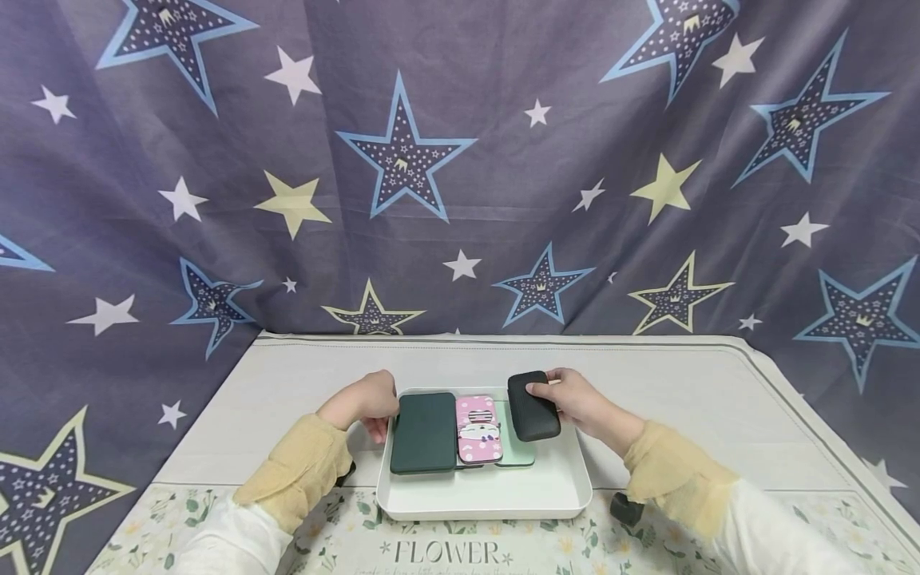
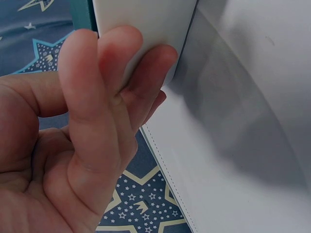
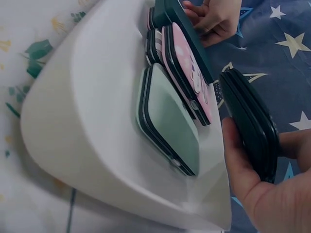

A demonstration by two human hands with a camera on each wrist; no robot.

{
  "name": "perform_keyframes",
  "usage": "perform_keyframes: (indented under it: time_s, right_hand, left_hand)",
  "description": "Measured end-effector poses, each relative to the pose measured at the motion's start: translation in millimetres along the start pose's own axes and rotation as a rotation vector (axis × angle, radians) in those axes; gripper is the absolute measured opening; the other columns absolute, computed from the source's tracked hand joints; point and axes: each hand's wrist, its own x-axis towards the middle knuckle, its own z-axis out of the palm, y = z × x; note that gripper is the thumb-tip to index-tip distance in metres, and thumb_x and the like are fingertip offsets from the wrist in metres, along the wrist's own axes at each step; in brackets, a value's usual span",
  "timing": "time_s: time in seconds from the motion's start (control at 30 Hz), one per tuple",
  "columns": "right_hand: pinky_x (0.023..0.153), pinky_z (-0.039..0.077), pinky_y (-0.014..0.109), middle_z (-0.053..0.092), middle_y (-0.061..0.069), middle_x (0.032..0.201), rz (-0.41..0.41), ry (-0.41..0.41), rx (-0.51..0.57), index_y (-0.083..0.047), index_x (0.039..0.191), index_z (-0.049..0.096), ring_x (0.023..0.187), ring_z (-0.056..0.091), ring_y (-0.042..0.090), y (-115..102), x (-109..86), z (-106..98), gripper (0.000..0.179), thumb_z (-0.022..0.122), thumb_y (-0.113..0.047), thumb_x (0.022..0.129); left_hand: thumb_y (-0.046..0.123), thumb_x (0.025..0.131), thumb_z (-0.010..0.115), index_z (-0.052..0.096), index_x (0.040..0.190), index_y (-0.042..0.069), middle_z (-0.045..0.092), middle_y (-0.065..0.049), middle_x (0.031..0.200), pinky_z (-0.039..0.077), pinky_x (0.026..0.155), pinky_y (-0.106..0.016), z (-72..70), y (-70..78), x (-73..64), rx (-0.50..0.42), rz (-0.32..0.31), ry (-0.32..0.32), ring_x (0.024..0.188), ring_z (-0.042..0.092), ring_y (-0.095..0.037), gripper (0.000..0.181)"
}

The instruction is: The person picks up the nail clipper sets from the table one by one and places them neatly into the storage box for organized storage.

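Note:
My right hand [image 1: 575, 398] grips a small black clamshell case [image 1: 533, 406], thumb on its face, above the right side of a white tray [image 1: 496, 501]. In the right wrist view, the black case [image 3: 249, 124] sits tilted between thumb and fingers. My left hand [image 1: 370, 403] is at the tray's left edge; in the left wrist view its fingertips touch the outer wall, with the thumb tip hidden. Inside the tray lie a large dark green case [image 1: 424, 433], a pink cartoon-print case [image 1: 479, 431] and a mint green case [image 3: 170, 114].
Another small case [image 3: 154, 46] with a striped face lies partly under the pink one. The tray stands on a table with a pale cover [image 1: 683, 383] printed with flowers along the front. A star-patterned curtain [image 1: 460, 176] hangs behind the table.

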Motion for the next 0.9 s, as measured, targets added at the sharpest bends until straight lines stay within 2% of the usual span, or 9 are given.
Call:
perform_keyframes:
  time_s: [0.4,0.9]
  right_hand:
    - [0.073,0.061,0.038,0.059,0.026,0.103,-0.008,-0.005,-0.022,0.014,0.121,0.041,0.078,0.064,0.020,12,-2.0,14,0.041,0.056,-0.009,0.090]
    - [0.065,0.062,0.035,0.064,0.022,0.093,-0.003,0.020,-0.094,0.012,0.117,0.044,0.074,0.067,0.020,21,-0.1,21,0.040,0.060,-0.010,0.088]
  left_hand:
    - [-0.005,0.084,0.045,0.056,0.077,-0.005,0.059,-0.012,0.048,0.057,0.043,-0.031,0.5,-0.8,0.1,-0.010,0.004,0.004,0.035,0.056,-0.016,0.013]
    - [-0.005,0.084,0.045,0.056,0.080,-0.006,0.058,-0.012,0.049,0.056,0.042,-0.030,0.3,-1.1,0.9,-0.008,-0.001,-0.003,0.035,0.056,-0.015,0.011]
